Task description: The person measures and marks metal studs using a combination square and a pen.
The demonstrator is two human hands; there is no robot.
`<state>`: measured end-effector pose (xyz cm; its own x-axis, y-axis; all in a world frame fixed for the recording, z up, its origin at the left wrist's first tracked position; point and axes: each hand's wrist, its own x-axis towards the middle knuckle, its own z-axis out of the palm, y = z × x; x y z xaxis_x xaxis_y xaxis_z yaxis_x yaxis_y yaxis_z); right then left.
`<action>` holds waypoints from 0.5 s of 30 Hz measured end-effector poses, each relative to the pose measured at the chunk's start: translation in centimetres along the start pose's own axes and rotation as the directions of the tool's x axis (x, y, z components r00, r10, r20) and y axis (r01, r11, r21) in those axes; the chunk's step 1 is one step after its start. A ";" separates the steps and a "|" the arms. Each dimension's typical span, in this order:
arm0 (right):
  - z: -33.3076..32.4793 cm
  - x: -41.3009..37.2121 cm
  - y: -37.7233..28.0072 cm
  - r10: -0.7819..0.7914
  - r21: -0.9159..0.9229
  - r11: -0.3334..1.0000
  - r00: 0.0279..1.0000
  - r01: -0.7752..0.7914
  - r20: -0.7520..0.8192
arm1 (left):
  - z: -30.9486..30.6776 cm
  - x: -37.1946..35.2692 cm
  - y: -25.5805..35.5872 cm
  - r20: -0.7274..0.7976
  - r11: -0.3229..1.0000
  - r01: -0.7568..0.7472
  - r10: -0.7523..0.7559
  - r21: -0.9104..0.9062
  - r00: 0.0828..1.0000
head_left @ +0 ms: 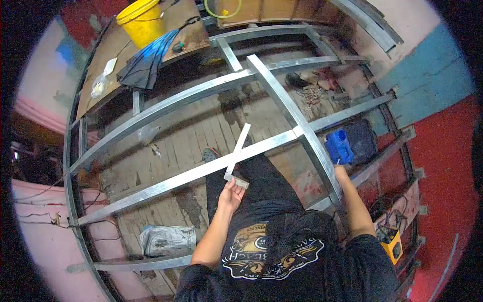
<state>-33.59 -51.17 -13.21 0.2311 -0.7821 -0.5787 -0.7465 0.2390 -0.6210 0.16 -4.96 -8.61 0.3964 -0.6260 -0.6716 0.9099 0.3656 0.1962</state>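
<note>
A metal try square (237,157) lies slanted across a long shiny metal beam (188,173), its short end toward my body. My left hand (231,195) has its fingers closed on that short end. Over at the right, my right hand (340,172) is beside the lower part of a crossing metal tube (297,118). Something thin and light sticks up from this hand, too small to name with certainty. The fingers are mostly hidden, and a blue plastic object (338,146) is just above them.
A wooden board (193,43) at the upper left bears a yellow bucket (140,22) and a dark folded umbrella (151,55). Metal frame bars surround my legs. A crumpled bag (167,241) lies lower left, a yellow machine (393,247) lower right, shoes (307,78) upper right.
</note>
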 end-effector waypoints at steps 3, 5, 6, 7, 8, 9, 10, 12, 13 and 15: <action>0.6 -3.4 -2.5 0.000 0.011 1.000 1.000 0.000 0.010 | -0.8 0.5 -0.2 -0.028 0.999 0.004 -0.002 0.052 1.000; 0.8 -4.1 -3.3 -0.109 -0.086 0.991 0.988 0.100 -0.105 | -1.2 0.8 -0.2 -0.006 1.000 -0.001 0.002 0.020 1.000; 0.9 -2.7 -2.2 -0.106 -0.083 0.992 0.988 0.097 -0.112 | -1.1 0.8 0.0 -0.003 1.000 0.004 -0.004 0.024 1.000; 1.2 0.1 0.1 -0.107 -0.051 0.993 0.992 0.103 -0.073 | -1.0 0.7 0.2 0.003 1.000 -0.013 0.013 0.009 1.000; 1.1 1.5 1.4 -0.108 -0.020 0.994 0.994 0.107 -0.034 | -0.8 0.5 0.3 0.008 1.000 -0.030 0.030 -0.007 1.000; 0.6 1.2 1.4 -0.103 -0.021 0.995 0.994 0.103 -0.040 | -0.5 0.2 0.2 0.013 0.999 -0.046 0.046 -0.024 0.999; 0.3 0.3 0.8 -0.075 0.000 0.997 0.996 0.075 -0.053 | 0.4 -0.3 0.3 -0.082 0.990 -0.138 0.137 0.000 0.987; 0.3 -1.8 -1.2 -0.081 -0.054 0.996 0.990 0.075 -0.116 | 1.0 -1.6 1.7 -0.081 0.916 -0.380 0.391 0.125 0.917; 0.0 -1.7 -1.1 -0.093 -0.065 0.994 0.990 0.087 -0.106 | 1.1 -2.2 2.9 -0.068 0.856 -0.478 0.498 0.195 0.864; 0.3 -1.7 -0.8 -0.253 -0.233 0.950 0.951 0.209 -0.178 | 1.2 -3.7 5.9 -0.044 0.777 -0.559 0.594 0.289 0.803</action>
<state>-33.23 -49.88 -11.85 0.2975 -0.9065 -0.2997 -0.8062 -0.0704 -0.5874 4.26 -1.34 -4.12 0.8537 -0.2554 -0.4538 0.5207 0.4349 0.7347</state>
